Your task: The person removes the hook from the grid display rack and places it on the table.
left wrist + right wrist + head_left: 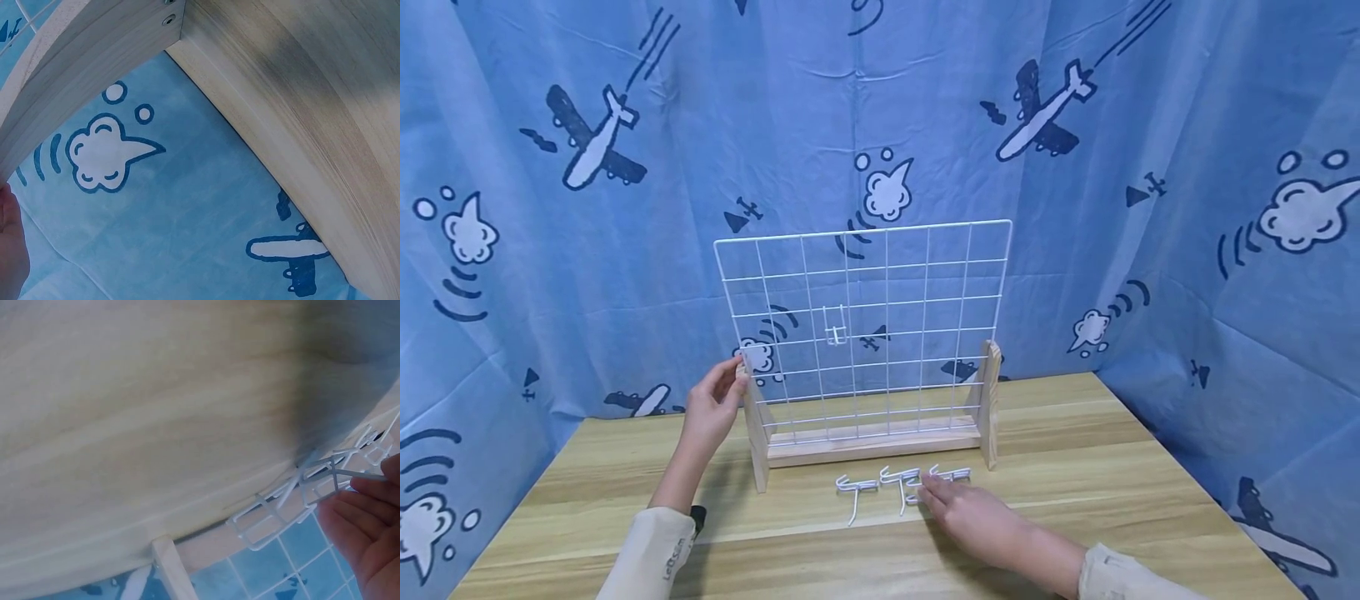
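A white wire grid panel (887, 300) stands upright in a wooden stand (880, 447). One white wire hook (836, 337) hangs on the grid, left of its middle. My left hand (711, 406) pinches the top of the stand's left upright; the left wrist view shows only part of that hand (12, 250) at the wood's edge. In front of the stand lie several white wire hooks (855, 485) in a row. At that row's right part, my right hand (973, 515) pinches one hook (336, 473) between thumb and fingers, partly hiding it.
Beneath everything is a wood-grain table (1045, 458). Blue curtains (940, 108) with airplane and cloud prints surround its back and sides. The stand's right upright (991, 408) rises behind the right hand.
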### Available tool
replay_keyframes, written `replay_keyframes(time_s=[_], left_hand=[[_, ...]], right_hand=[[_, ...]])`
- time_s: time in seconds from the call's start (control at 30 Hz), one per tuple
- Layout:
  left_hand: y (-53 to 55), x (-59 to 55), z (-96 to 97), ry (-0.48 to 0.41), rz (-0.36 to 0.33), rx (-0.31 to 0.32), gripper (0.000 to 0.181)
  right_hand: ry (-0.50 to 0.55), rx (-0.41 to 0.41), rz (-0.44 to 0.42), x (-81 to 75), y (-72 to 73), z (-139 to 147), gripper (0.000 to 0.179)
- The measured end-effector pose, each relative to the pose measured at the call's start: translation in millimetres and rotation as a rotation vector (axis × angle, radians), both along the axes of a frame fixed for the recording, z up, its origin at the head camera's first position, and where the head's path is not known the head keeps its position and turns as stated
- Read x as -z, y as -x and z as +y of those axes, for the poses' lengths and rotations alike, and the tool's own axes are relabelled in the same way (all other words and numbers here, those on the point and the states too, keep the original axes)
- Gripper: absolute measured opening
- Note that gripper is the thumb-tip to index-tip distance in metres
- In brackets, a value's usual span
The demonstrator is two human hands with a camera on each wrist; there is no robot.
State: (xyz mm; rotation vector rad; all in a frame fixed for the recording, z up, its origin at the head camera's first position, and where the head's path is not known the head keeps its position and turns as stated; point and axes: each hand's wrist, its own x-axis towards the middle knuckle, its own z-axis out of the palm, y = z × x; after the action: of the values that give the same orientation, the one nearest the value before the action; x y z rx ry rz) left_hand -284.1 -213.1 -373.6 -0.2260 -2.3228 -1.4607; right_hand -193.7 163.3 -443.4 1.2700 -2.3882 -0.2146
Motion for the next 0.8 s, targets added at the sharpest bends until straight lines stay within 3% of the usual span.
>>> replay_keyframes(time_s=[0.17,0.3,0.8], left_hand=[[0.2,0.7,-0.9,0.001,0.006,0.000,0.038],[-0.2,0.2,-1.0,0.003,0.009,0.003,0.039],[-0.3,0.9,-1.5,-0.003,0.020,0.010,0.039]], right_hand=[[0.011,-0.031,0.009,1.1,-3.4,-0.7,0.035],[-0.009,-0.011,0.011,2.3,-5.6,-1.2,0.036],[-0.023,-0.034,0.176,8.8,-11.2,-5.5,0.031]])
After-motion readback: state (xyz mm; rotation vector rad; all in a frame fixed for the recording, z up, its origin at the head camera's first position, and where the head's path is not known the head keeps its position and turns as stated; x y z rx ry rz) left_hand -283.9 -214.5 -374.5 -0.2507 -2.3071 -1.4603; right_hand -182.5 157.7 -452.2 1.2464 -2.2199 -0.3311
